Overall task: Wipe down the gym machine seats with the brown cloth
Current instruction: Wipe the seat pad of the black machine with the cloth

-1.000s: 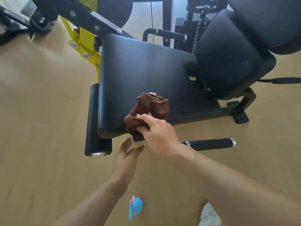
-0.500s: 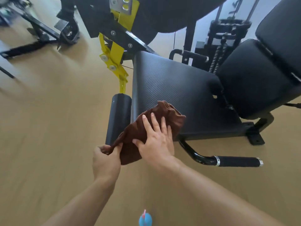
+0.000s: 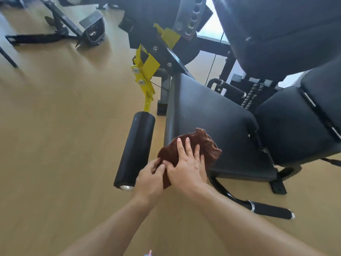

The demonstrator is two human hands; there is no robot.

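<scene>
Right-hand fingers (image 3: 186, 145) lie straight and slightly spread, pressing flat on the brown cloth (image 3: 206, 145). Left-hand fingers (image 3: 156, 164) are curled, pinching the cloth's near lower edge. The right hand (image 3: 186, 167) covers the cloth's middle; the left hand (image 3: 149, 179) sits just beside it, thumbs nearly touching.

The cloth lies bunched on the near front corner of the seat pad (image 3: 208, 111), its lower part draped over the pad's edge. Its long axis runs from that hanging end up and away toward the seat's far side (the far end is a crumpled ridge, so no clear direction of pointing can be stated).

Handling, as judged: soft, light, limp, apt to fold under itself. It is best taken at an edge with one hand while the other palm bears down on the middle. The seat's ribbed vinyl should offer some drag.

Beside the seat's front edge stands the black foam roller (image 3: 136, 148); the backrest pad (image 3: 295, 124) adjoins the seat's rear.
</scene>
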